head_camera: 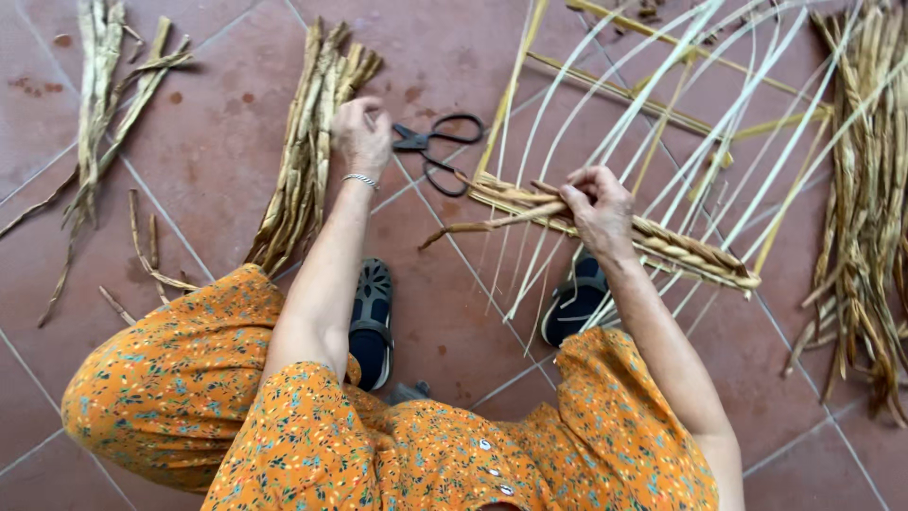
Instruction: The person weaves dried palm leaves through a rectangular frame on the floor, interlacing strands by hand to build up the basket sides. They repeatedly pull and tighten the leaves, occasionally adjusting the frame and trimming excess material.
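Terracotta floor tiles [218,132], square, pale grout lines. One bundle of dried fibre strips [307,161], tan, flat, ribbed, under the left hand [361,135]; fingers curl onto its upper end, though whether they actually pinch a strip cannot be told. One woven frame [662,142] of thin pale canes, with a plaited fibre band along its lower edge; the right hand [598,206] is clenched on one twisted strand [482,225] there. One pair of black scissors [437,149] between the hands. Two further fibre bundles, far left [99,104] and far right [865,189]. Two dark shoes [371,322].

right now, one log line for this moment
left hand on dried leaf bundle | right hand gripping woven band | scissors on floor
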Tool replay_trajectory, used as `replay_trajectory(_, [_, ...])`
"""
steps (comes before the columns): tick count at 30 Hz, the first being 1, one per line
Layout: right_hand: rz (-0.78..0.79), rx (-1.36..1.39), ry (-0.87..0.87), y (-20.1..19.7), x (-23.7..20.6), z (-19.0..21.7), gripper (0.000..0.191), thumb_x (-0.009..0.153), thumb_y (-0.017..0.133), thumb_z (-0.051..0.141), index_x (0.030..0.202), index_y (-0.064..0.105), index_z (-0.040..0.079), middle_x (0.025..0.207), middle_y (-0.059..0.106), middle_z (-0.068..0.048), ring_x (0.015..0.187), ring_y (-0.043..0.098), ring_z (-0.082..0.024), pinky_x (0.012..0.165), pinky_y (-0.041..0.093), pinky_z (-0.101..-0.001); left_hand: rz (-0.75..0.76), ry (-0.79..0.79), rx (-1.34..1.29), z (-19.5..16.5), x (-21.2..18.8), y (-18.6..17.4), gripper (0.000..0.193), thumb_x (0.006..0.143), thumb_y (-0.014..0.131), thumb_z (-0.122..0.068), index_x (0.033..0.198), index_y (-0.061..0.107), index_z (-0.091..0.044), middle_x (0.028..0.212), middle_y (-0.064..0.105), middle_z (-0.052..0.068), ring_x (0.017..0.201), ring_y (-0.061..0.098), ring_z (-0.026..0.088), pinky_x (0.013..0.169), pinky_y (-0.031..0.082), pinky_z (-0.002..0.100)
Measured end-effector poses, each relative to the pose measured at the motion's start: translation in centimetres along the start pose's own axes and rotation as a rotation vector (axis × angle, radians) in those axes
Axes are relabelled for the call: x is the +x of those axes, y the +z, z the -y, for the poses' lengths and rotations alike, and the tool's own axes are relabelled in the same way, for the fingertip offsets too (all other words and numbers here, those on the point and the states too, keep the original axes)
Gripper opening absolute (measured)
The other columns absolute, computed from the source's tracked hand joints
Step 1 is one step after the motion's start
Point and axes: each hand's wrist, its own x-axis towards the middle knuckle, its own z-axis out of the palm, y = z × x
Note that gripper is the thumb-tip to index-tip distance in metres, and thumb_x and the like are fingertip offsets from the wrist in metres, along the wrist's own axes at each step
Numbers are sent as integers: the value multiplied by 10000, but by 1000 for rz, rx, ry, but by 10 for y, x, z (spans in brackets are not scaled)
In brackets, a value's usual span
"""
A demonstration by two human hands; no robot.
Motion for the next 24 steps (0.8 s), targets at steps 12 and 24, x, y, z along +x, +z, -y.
replay_trajectory(12, [30, 33, 60, -11, -5, 3, 168, 997, 681, 54, 1153, 631, 13, 985, 730, -73, 914, 716, -101, 809, 623, -246, 478, -496, 635, 98, -3, -61, 831, 713, 883, -260, 1423, 464, -163, 1369, 586, 152, 1347, 485, 343, 1161, 44, 724])
replay_trajectory(24, [41, 46, 62, -15, -6, 6, 157, 1002, 674, 43, 1148, 624, 14, 990, 737, -82, 916, 731, -118, 799, 633, -255, 410, -400, 1019, 152, 45, -135, 589, 729, 776, -307, 1263, 617, -116, 1338, 578, 233, 1297, 466, 430, 1055, 104, 835])
